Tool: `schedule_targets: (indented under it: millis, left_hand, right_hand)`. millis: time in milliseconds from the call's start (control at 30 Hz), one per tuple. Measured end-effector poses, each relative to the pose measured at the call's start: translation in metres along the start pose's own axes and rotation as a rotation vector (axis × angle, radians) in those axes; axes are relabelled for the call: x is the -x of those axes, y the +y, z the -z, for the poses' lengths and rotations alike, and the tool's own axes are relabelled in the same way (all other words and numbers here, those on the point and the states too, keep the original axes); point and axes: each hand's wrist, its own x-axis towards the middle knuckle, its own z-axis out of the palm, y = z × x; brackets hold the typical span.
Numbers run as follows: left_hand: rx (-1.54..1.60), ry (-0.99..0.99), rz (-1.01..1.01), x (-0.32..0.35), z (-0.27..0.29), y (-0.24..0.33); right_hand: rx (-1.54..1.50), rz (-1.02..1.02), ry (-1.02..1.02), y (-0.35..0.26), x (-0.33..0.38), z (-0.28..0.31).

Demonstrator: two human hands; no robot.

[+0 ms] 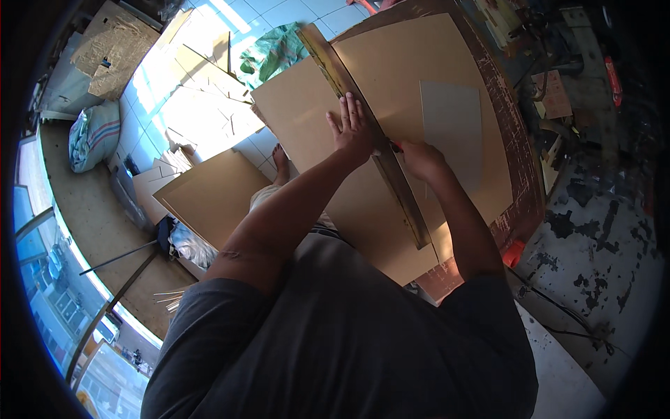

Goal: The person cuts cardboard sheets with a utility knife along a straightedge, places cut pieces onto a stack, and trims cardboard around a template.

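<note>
We're mid-cut on a cardboard sheet (391, 77) lying flat on the worktop (513, 140), spanning most of its surface and overhanging the near edge. Left hand (351, 133) is spread flat, fingers apart, pressing a long straightedge (370, 133) that runs diagonally from the far-left corner toward the near edge; no closed grip there, just palm and fingers holding it down. Right hand (419, 157) sits just right of the straightedge, closed around a small red-handled tool (396, 146), probably a knife; the blade is hidden, so we can't confirm it. Our read: the cut line along the straightedge is in hand, the tool is about midway along it, and the stretch toward the near edge is not yet done. The next move calls for steady downward pressure on the straightedge so it doesn't skate, and the tool kept tight against its edge. The sheet is plain brown, flat, stiff-looking, with clean edges. A smaller grey rectangular sheet (452, 129) rests on it near the right edge of the worktop. More cardboard panels (209, 195) and offcuts (202, 91) lie on the tiled floor (150, 133) off the left edge, with a sack (94, 136) further left.
</note>
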Motion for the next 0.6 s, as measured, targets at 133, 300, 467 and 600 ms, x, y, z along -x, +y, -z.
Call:
schedule_targets:
  millis: [133,300,467,600]
  left_hand:
    - [0.019,-0.007,-0.020,-0.004,-0.002,-0.002]
    - [0.026,0.004,-0.054,-0.008,-0.004,-0.005]
    - [0.038,0.024,-0.101,-0.019,-0.018,-0.019]
    - [0.060,-0.014,-0.117,-0.014,-0.008,-0.020]
  right_hand:
    - [-0.042,-0.183,-0.046,0.029,0.062,-0.056]
    - [0.026,-0.257,0.031,0.084,0.158,-0.152]
    - [0.018,-0.360,-0.064,0.145,0.242,-0.212]
    - [-0.698,-0.509,0.314,0.167,0.240,-0.209]
